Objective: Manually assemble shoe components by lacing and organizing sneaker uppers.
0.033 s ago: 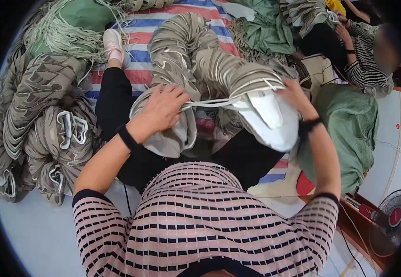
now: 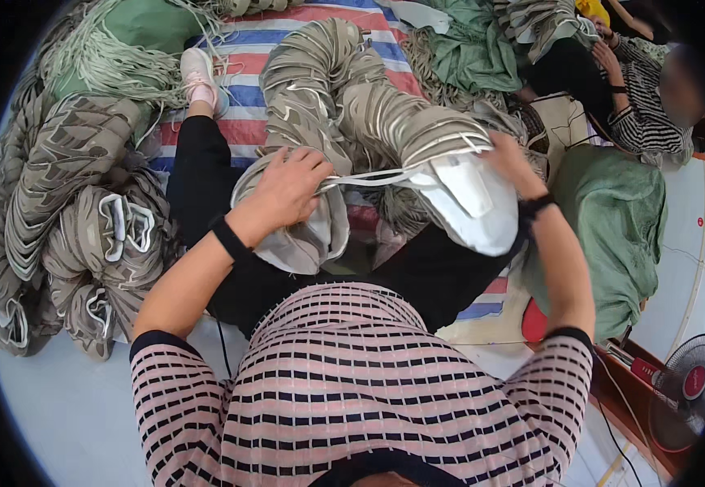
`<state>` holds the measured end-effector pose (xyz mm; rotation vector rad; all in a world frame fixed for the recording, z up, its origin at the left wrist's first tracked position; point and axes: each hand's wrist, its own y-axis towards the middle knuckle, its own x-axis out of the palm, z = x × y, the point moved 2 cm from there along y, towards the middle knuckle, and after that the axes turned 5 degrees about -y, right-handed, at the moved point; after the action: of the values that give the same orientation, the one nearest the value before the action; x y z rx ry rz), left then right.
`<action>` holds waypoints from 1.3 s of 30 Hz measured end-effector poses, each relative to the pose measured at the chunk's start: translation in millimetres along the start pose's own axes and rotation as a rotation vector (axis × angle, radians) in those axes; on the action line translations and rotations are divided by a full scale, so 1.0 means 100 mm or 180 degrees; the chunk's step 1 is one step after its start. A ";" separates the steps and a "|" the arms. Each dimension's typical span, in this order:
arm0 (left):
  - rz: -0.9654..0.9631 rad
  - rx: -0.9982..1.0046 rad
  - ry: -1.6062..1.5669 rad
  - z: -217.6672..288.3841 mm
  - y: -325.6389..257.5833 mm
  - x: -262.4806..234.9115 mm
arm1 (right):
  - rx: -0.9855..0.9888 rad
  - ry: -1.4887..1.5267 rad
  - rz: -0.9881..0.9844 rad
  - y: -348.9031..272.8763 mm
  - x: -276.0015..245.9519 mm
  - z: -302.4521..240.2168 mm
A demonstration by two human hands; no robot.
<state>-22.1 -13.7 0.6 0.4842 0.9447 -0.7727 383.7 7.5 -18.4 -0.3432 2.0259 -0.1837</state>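
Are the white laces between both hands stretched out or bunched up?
Stretched out: the laces span from the left hand to the shoe upper near the right hand.

free: gap below white cords [image 2: 348, 179] | obstacle: stacked shoe uppers [image 2: 393, 118] beyond

The shoe uppers [image 2: 430, 130] in front of me look like matt cloth, rough and ridged where their edges stack, while the white lining [image 2: 466, 188] looks smooth with a soft sheen and the white cords [image 2: 369, 178] like plain textile. I sit in a knit-looking cloth shirt [image 2: 336, 381], near a striped sheet [image 2: 247, 61] and a crinkled green sack [image 2: 612, 235], both apparently woven plastic.
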 end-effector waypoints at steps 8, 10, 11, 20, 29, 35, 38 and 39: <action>-0.0311 -0.0041 -0.0193 -0.13 0.06 0.15 | 0.0029 0.0328 -0.0734 -0.13 -0.10 -0.03; -0.0279 -0.0046 -0.0136 -0.10 0.02 0.17 | 0.0577 0.0032 -0.1180 -0.18 -0.30 -0.39; -0.0335 -0.0041 -0.0132 -0.06 0.05 0.16 | 0.1162 -0.0306 -0.1585 -0.24 -0.37 -0.47; -0.0433 -0.0212 -0.0309 -0.12 0.17 0.10 | 0.0627 -0.0966 0.0001 -0.02 0.30 0.00; -0.0536 -0.0509 -0.0954 -0.35 0.47 -0.03 | 0.0235 -0.1856 0.0681 0.83 -0.04 -0.08; -0.0526 -0.0575 -0.1550 -0.32 0.07 -0.18 | 0.0671 -0.1902 -0.0198 0.64 0.01 0.20; -0.0504 -0.1212 -0.1804 -0.31 -0.23 -0.10 | 0.0903 -0.1936 0.0077 0.52 0.07 0.23; -0.0500 -0.1208 -0.1802 -0.25 -0.29 -0.06 | 0.0903 -0.1939 0.0083 0.51 0.06 0.23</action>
<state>-59.8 -13.8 -8.2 -0.1441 0.5772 -0.7902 392.9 54.5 -48.0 -0.1643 1.3796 -0.3056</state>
